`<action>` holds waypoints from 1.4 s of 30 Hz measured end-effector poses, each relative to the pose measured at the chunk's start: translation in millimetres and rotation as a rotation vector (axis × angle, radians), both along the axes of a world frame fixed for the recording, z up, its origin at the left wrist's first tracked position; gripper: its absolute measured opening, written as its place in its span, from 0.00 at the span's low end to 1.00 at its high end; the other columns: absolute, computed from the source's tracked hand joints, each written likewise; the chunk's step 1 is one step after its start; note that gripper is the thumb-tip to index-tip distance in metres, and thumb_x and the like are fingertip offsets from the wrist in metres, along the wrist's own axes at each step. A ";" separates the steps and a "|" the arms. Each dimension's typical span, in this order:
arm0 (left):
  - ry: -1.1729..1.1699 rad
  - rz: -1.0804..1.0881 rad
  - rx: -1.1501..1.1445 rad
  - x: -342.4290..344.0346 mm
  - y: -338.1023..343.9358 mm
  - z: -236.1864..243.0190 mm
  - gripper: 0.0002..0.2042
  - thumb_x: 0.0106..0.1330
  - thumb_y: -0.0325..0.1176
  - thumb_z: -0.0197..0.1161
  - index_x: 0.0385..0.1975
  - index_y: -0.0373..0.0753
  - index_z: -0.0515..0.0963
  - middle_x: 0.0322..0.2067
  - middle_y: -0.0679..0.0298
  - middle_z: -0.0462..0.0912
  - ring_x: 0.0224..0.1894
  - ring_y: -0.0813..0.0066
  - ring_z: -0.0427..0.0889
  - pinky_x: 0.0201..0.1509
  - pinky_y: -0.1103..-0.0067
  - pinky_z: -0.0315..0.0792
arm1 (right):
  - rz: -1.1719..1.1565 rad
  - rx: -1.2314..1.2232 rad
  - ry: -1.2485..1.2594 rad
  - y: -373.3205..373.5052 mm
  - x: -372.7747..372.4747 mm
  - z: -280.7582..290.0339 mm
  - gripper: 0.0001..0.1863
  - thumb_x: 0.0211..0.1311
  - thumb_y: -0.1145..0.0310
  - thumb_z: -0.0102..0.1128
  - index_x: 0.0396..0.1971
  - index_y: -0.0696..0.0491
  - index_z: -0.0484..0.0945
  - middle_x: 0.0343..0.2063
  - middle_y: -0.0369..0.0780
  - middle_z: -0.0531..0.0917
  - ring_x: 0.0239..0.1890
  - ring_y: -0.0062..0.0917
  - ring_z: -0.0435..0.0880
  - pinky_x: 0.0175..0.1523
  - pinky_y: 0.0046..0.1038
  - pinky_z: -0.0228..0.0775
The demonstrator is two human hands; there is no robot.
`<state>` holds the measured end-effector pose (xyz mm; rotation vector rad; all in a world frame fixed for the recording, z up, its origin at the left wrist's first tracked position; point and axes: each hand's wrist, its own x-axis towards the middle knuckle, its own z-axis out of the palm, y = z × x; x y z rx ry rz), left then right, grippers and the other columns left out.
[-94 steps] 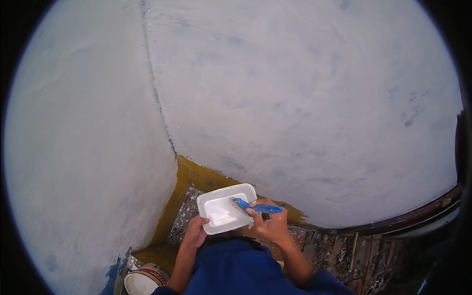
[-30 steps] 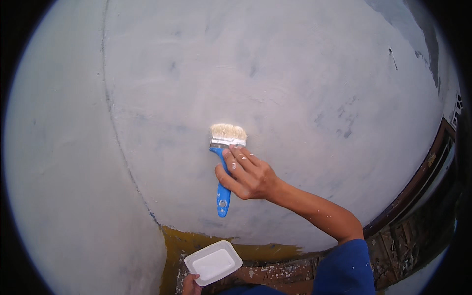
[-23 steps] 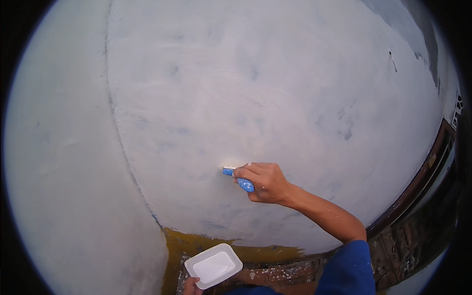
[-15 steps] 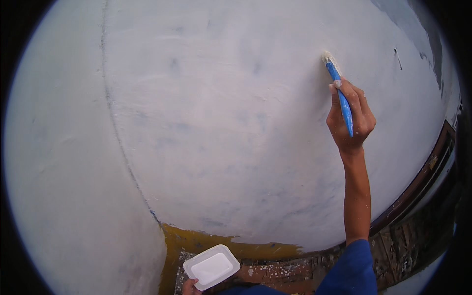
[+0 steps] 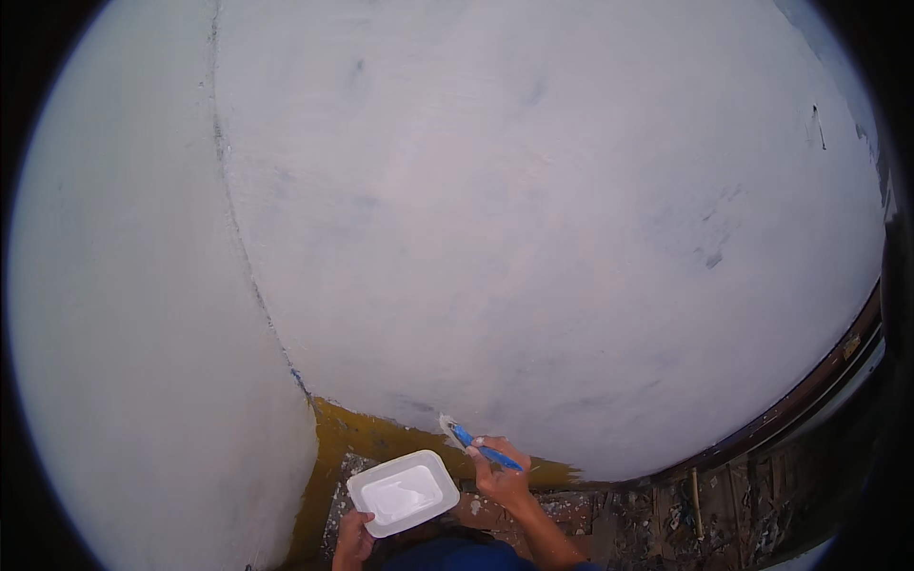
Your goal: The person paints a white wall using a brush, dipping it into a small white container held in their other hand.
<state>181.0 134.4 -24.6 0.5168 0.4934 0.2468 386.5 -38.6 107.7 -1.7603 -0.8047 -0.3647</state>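
Note:
My right hand [image 5: 502, 472] is closed round the blue handle of a paintbrush [image 5: 487, 451], its whitish bristles pointing up and left. The bristles are close to the lower part of the white-painted wall [image 5: 533, 238]; whether they touch it I cannot tell. Down at the lower left, my left hand [image 5: 354, 535] grips the near left rim of a white rectangular plastic tub [image 5: 362, 485]. White paint [image 5: 402, 495] covers part of the tub's bottom. Brush and tub are a short way apart.
A second pale wall [image 5: 133, 314] meets the first at a rough corner line on the left. Along the base runs a mustard-yellow band [image 5: 367, 433]. Paint-spattered boards and debris [image 5: 733, 504] cover the floor. A dark wooden edge [image 5: 790, 400] curves along the lower right.
My right hand has come down and left with the paintbrush, from high on the wall to beside the tub. The tub has shifted slightly up, and the view has turned a little.

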 end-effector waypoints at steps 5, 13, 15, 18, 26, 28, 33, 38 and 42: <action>0.045 -0.007 -0.001 0.0 -21.0 0.4 0.26 0.55 0.26 0.55 0.55 0.24 0.64 0.48 0.50 0.77 0.49 0.59 0.80 0.56 0.66 0.75 | 0.115 0.043 0.252 -19.6 -54.7 -4.4 0.06 0.53 0.80 0.66 0.32 0.60 0.80 0.31 0.45 0.85 0.33 0.27 0.85 0.40 0.25 0.76; 0.093 -0.078 0.051 14.2 -29.0 1.0 0.24 0.55 0.24 0.54 0.55 0.24 0.65 0.48 0.50 0.78 0.49 0.61 0.80 0.56 0.68 0.75 | 0.175 -0.314 0.072 -17.4 -46.3 -8.1 0.06 0.53 0.77 0.66 0.31 0.60 0.80 0.29 0.44 0.85 0.32 0.27 0.86 0.39 0.24 0.77; 0.085 -0.065 0.043 16.6 -28.8 -0.7 0.24 0.55 0.25 0.54 0.55 0.24 0.65 0.48 0.50 0.78 0.48 0.60 0.80 0.56 0.69 0.75 | 0.135 -0.194 0.129 -20.1 -44.9 4.2 0.06 0.53 0.77 0.66 0.31 0.60 0.80 0.29 0.44 0.85 0.32 0.26 0.86 0.38 0.25 0.77; 0.057 -0.037 0.009 21.2 -31.7 6.3 0.24 0.55 0.25 0.53 0.55 0.24 0.65 0.48 0.50 0.78 0.48 0.60 0.81 0.56 0.68 0.75 | 0.041 -0.004 0.201 -31.4 -36.5 1.2 0.06 0.56 0.77 0.65 0.33 0.61 0.79 0.30 0.42 0.85 0.32 0.25 0.85 0.35 0.26 0.78; 0.052 -0.023 -0.026 29.6 -40.1 4.2 0.26 0.55 0.27 0.53 0.56 0.23 0.64 0.49 0.50 0.77 0.51 0.59 0.79 0.58 0.67 0.73 | -0.181 0.773 0.953 -58.2 -4.9 39.5 0.10 0.60 0.72 0.64 0.39 0.58 0.75 0.29 0.38 0.81 0.27 0.20 0.82 0.33 0.23 0.81; 0.061 -0.036 -0.028 31.2 -40.7 3.0 0.26 0.55 0.27 0.54 0.56 0.23 0.65 0.50 0.50 0.77 0.52 0.59 0.79 0.59 0.67 0.73 | -0.274 0.745 0.680 -66.4 4.8 55.7 0.11 0.61 0.73 0.63 0.40 0.59 0.73 0.31 0.39 0.81 0.32 0.24 0.83 0.39 0.28 0.82; 0.061 -0.069 -0.029 32.2 -36.8 2.3 0.26 0.55 0.27 0.54 0.55 0.23 0.64 0.51 0.50 0.76 0.52 0.59 0.79 0.58 0.67 0.73 | -0.424 0.240 -0.576 -71.6 55.2 79.0 0.09 0.62 0.75 0.60 0.40 0.60 0.73 0.39 0.46 0.81 0.46 0.38 0.83 0.49 0.39 0.80; 0.043 -0.123 0.073 39.0 -32.4 4.1 0.33 0.53 0.31 0.54 0.62 0.29 0.59 0.57 0.51 0.71 0.58 0.55 0.74 0.63 0.63 0.69 | -0.295 -0.154 -0.741 -52.3 83.6 13.6 0.12 0.51 0.79 0.63 0.38 0.55 0.80 0.48 0.49 0.79 0.52 0.48 0.79 0.55 0.47 0.74; 0.070 -0.128 0.101 35.0 -25.2 3.4 0.33 0.53 0.32 0.54 0.62 0.28 0.60 0.55 0.51 0.73 0.56 0.55 0.75 0.61 0.63 0.71 | -0.024 -0.328 -0.553 -36.8 68.1 -71.0 0.12 0.47 0.78 0.62 0.35 0.55 0.81 0.46 0.47 0.80 0.50 0.43 0.81 0.55 0.43 0.75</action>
